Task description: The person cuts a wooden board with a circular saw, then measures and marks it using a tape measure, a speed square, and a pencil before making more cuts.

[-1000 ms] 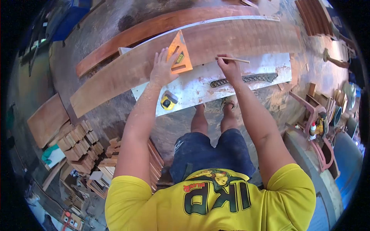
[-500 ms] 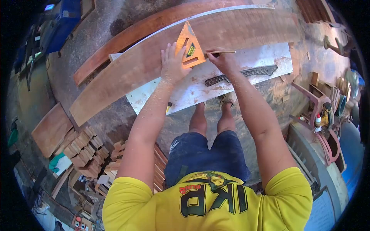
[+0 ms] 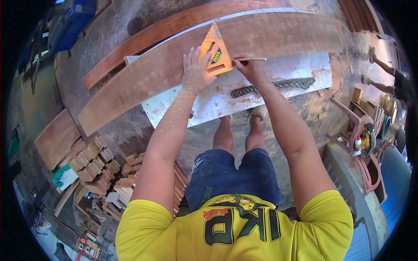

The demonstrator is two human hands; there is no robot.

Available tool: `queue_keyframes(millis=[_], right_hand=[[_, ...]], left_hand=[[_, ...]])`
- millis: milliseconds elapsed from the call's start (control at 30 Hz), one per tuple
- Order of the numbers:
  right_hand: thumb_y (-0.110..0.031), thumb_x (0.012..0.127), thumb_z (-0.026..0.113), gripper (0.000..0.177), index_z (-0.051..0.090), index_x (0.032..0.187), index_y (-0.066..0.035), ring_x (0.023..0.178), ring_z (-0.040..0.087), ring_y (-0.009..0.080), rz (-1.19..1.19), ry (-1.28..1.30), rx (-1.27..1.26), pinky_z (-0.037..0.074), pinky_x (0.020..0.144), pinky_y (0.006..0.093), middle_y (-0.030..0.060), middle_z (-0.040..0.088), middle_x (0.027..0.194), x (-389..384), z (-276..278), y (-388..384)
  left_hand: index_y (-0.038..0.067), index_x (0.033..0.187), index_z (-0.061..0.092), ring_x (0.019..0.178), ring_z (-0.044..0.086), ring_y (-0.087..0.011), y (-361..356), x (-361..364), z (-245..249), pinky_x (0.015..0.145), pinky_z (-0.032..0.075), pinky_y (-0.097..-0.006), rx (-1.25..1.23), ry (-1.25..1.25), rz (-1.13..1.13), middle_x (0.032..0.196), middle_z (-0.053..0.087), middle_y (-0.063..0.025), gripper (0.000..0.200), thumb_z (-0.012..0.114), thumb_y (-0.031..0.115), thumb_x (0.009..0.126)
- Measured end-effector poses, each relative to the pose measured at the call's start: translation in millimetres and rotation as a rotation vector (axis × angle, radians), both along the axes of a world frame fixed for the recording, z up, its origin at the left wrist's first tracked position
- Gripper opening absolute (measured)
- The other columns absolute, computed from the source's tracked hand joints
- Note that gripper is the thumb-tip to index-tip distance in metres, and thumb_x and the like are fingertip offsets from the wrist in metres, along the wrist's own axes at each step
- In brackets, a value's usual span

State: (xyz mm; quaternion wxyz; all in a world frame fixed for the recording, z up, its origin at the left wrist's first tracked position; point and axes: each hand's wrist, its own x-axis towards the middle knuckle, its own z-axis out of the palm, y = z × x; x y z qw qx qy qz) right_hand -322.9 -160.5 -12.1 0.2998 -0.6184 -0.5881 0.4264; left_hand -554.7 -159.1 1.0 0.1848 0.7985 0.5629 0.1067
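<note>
My left hand (image 3: 194, 73) holds an orange speed square (image 3: 214, 65) against a long curved brown wooden board (image 3: 278, 35). Its fingers lie along the square's left side, with the thumb at the lower edge. In my right hand (image 3: 253, 71) a thin pencil (image 3: 256, 59) is pinched, its tip end close to the right side of the square, at the board's near edge. The board rests on a white, dust-marked worktop (image 3: 305, 65). Below my right hand lies a long dark piece with a diamond pattern (image 3: 272, 87).
Another curved reddish board (image 3: 126, 56) lies beyond the first. Stacked wood blocks (image 3: 93, 161) are at lower left. A pinkish chair-like frame (image 3: 359, 126) stands at right, near a bottle (image 3: 358, 143). Another person's legs (image 3: 383, 67) show at upper right.
Another person's legs have come into view at the upper right. My hands, the square and the pencil stay nearly in place; the view has shifted slightly.
</note>
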Motion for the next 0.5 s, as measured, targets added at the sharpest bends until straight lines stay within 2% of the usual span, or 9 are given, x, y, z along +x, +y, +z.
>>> queue_keyframes(millis=[100, 267, 500], right_hand=[[-0.018, 0.083, 0.072, 0.018, 0.071, 0.098, -0.006, 0.084, 0.068, 0.029, -0.009, 0.024, -0.006, 0.054, 0.072, 0.0378, 0.0146, 0.07, 0.091, -1.4, 1.9, -0.4], [-0.015, 0.084, 0.07, 0.014, 0.07, 0.095, -0.007, 0.088, 0.066, 0.0308, 0.027, -0.115, 0.067, 0.053, 0.074, 0.0401, 0.0126, 0.068, 0.092, -5.0, 3.1, -1.8], [-0.015, 0.083, 0.071, 0.013, 0.069, 0.093, -0.008, 0.09, 0.064, 0.0306, 0.049, -0.117, 0.094, 0.053, 0.075, 0.0403, 0.0111, 0.068, 0.091, -4.9, 3.9, -0.3]], left_hand=[[0.019, 0.141, 0.047, 0.143, 0.025, -0.0389, 0.8, 0.3, -0.5, 0.117, 0.014, -0.0571, 0.006, -0.008, -0.001, 0.15, 0.032, -0.0186, 0.091, 0.086, 0.036, 0.06], [0.018, 0.14, 0.047, 0.143, 0.023, -0.0389, 1.3, 4.3, 0.2, 0.117, 0.013, -0.0585, -0.005, 0.019, 0.015, 0.15, 0.032, -0.0185, 0.091, 0.085, 0.038, 0.061], [0.02, 0.142, 0.044, 0.144, 0.023, -0.0385, 4.8, 5.5, 4.8, 0.117, 0.012, -0.0582, -0.013, 0.067, 0.005, 0.15, 0.032, -0.0178, 0.094, 0.086, 0.039, 0.06]])
